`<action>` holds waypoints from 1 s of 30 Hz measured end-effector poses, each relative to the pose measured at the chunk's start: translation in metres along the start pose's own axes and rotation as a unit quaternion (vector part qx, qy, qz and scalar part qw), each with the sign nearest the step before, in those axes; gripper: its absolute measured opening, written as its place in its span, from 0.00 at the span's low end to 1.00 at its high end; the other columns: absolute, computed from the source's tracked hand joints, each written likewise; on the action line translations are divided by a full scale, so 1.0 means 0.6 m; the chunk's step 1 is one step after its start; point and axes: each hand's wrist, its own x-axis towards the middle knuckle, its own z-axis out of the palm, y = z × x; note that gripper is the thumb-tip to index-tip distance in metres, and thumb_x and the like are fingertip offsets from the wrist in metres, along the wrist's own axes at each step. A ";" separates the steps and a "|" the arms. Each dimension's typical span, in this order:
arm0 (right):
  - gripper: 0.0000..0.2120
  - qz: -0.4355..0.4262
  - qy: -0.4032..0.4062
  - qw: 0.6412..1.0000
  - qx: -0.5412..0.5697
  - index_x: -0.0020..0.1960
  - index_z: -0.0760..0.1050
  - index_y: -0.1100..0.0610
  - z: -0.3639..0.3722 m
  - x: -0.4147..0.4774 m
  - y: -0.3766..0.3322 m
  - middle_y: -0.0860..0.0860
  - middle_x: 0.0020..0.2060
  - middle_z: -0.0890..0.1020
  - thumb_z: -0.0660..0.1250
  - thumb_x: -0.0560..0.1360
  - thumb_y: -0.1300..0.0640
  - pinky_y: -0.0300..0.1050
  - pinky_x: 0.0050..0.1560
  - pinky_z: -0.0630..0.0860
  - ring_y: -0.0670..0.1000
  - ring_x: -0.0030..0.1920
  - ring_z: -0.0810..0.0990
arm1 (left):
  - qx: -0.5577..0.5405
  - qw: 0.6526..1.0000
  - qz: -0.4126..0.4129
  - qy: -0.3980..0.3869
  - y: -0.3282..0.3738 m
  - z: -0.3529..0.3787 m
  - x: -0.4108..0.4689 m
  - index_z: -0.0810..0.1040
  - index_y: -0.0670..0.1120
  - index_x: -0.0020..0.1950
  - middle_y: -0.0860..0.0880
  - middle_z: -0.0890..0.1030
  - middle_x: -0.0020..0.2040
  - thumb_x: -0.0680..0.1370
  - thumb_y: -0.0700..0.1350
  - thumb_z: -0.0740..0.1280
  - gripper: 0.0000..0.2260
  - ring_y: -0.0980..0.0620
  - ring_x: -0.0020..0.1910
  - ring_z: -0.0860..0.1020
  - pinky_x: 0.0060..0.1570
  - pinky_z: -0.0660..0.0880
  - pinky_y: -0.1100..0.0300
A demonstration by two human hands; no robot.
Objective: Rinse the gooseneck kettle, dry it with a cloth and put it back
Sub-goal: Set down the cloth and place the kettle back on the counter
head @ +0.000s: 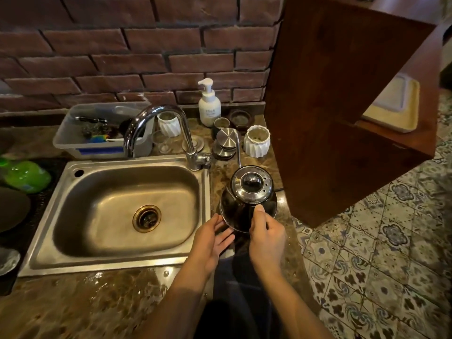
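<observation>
The steel gooseneck kettle (248,199) stands upright on the stone counter right of the sink, lid on, its thin spout rising toward the back. My right hand (266,237) is wrapped around the kettle's handle on the near side, thumb up against the body. My left hand (211,241) lies against the kettle's lower left side with fingers spread, holding nothing. A dark cloth (241,277) lies on the counter under and in front of my hands; its far edge is hidden by them.
The steel sink (80,238) with a chrome tap (171,128) lies to the left. Behind the kettle stand white ribbed cups (256,141), steel lids (225,140) and a soap pump bottle (209,104). A wooden panel (342,106) rises at the right; a plastic tub (73,138) sits behind the sink.
</observation>
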 end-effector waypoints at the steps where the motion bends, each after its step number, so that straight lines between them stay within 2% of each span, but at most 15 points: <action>1: 0.26 0.000 0.002 1.000 -0.002 0.30 0.68 0.57 0.001 0.012 0.002 0.46 0.22 0.69 0.58 0.78 0.41 0.43 0.29 0.62 0.45 0.26 0.66 | 0.007 1.000 0.001 0.001 0.003 0.007 0.008 0.76 0.41 0.70 0.42 0.80 0.67 0.86 0.49 0.59 0.17 0.43 0.62 0.81 0.56 0.78 0.52; 6: 0.25 0.008 0.009 1.000 -0.006 0.28 0.67 0.54 0.005 0.058 0.011 0.45 0.21 0.67 0.58 0.78 0.41 0.42 0.29 0.60 0.44 0.25 0.64 | 0.036 0.999 0.000 0.016 0.014 0.035 0.046 0.76 0.41 0.72 0.43 0.79 0.69 0.86 0.49 0.60 0.18 0.42 0.64 0.80 0.61 0.78 0.49; 12: 0.27 0.020 0.007 1.000 -0.011 0.29 0.66 0.60 0.008 0.090 0.027 0.51 0.23 0.68 0.58 0.78 0.41 0.46 0.30 0.61 0.47 0.26 0.65 | 0.049 0.998 -0.002 0.027 0.014 0.048 0.075 0.76 0.41 0.72 0.43 0.80 0.68 0.86 0.49 0.61 0.18 0.44 0.62 0.82 0.54 0.80 0.52; 15: 0.28 0.023 0.006 1.000 -0.012 0.30 0.67 0.60 0.009 0.096 0.033 0.55 0.24 0.70 0.57 0.78 0.40 0.46 0.31 0.61 0.47 0.26 0.66 | 0.055 0.998 0.003 0.040 0.015 0.050 0.088 0.77 0.41 0.70 0.44 0.82 0.64 0.85 0.49 0.62 0.17 0.46 0.57 0.83 0.50 0.81 0.54; 24: 0.30 0.026 0.009 0.999 -0.027 0.30 0.69 0.62 0.025 0.128 0.033 0.58 0.27 0.74 0.55 0.79 0.39 0.47 0.31 0.64 0.47 0.27 0.67 | 0.076 0.996 0.024 0.043 0.022 0.057 0.119 0.78 0.45 0.70 0.46 0.84 0.62 0.85 0.49 0.61 0.16 0.46 0.60 0.83 0.53 0.82 0.52; 26: 0.30 0.024 0.007 0.999 -0.030 0.30 0.70 0.61 0.027 0.134 0.031 0.57 0.27 0.74 0.55 0.78 0.38 0.47 0.31 0.65 0.46 0.27 0.68 | 0.085 0.995 0.028 0.041 0.023 0.057 0.123 0.78 0.45 0.69 0.46 0.85 0.60 0.86 0.50 0.61 0.15 0.47 0.59 0.84 0.55 0.82 0.52; 30: 0.29 0.029 0.009 0.999 -0.028 0.30 0.70 0.60 0.032 0.140 0.028 0.56 0.27 0.74 0.55 0.78 0.38 0.46 0.31 0.65 0.45 0.26 0.68 | 0.098 0.994 0.031 0.043 0.026 0.055 0.127 0.80 0.46 0.67 0.50 0.89 0.51 0.85 0.50 0.62 0.15 0.49 0.56 0.85 0.51 0.83 0.54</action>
